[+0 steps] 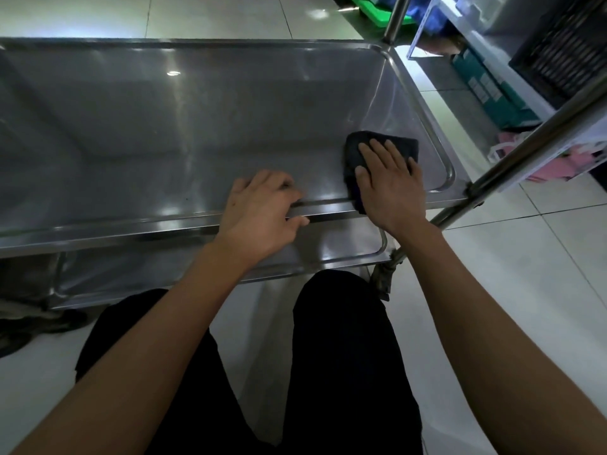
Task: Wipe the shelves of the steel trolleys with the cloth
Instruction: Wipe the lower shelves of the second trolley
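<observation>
A steel trolley fills the upper half of the head view, its upper shelf a shallow tray with a raised rim. A dark cloth lies in the shelf's near right corner. My right hand presses flat on the cloth with straight, spread fingers. My left hand grips the shelf's near rim, fingers curled over the edge and thumb below it. A lower shelf shows beneath the near rim.
The trolley's handle bar slants up at the right, and a corner post rises at the back. A white rack with boxes and a dark crate stands to the right. A green crate sits on the tiled floor behind.
</observation>
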Demonstrator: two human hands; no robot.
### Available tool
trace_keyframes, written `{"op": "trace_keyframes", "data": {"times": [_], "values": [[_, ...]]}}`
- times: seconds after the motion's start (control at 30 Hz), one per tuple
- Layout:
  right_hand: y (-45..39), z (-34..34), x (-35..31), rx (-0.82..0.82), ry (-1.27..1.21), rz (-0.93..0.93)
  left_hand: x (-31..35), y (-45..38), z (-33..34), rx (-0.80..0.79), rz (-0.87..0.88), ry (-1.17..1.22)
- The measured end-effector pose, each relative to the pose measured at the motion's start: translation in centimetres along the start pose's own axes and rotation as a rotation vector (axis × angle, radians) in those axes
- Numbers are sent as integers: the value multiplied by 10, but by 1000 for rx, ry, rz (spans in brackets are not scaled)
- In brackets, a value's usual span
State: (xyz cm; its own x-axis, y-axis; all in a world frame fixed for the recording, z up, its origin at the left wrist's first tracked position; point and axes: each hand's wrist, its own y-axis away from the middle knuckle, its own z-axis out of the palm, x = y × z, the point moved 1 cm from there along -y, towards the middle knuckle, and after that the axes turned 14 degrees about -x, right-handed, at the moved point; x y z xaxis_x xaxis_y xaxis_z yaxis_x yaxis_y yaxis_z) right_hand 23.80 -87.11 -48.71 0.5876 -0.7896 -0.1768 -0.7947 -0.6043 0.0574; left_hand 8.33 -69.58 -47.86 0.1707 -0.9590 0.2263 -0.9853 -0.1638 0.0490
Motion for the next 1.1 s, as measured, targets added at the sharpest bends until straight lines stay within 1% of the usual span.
{"op": "trace_keyframes", "data": {"times": [0.27,0.4,0.63,0.77,0.9,1.0,1.07,1.1], "values": [[-7,-5,-5,-40,-52,-63,13,-26,0,17,-35,52],[1,-2,-13,3,-91,-102,20,-46,0,15,-24,55],[2,1,-5,-14,-93,1,28,-61,5,48,2,12],[6,3,-4,72,-80,-36,28,-45,9,136,54,3],[21,16,-4,211,-52,-155,26,-25,18,277,108,-19],[23,20,-5,305,-36,-202,26,-14,25,361,168,-12],[24,20,-7,352,-48,-223,26,-7,32,376,221,15],[24,21,-8,369,-54,-235,26,-4,36,352,243,29]]}}
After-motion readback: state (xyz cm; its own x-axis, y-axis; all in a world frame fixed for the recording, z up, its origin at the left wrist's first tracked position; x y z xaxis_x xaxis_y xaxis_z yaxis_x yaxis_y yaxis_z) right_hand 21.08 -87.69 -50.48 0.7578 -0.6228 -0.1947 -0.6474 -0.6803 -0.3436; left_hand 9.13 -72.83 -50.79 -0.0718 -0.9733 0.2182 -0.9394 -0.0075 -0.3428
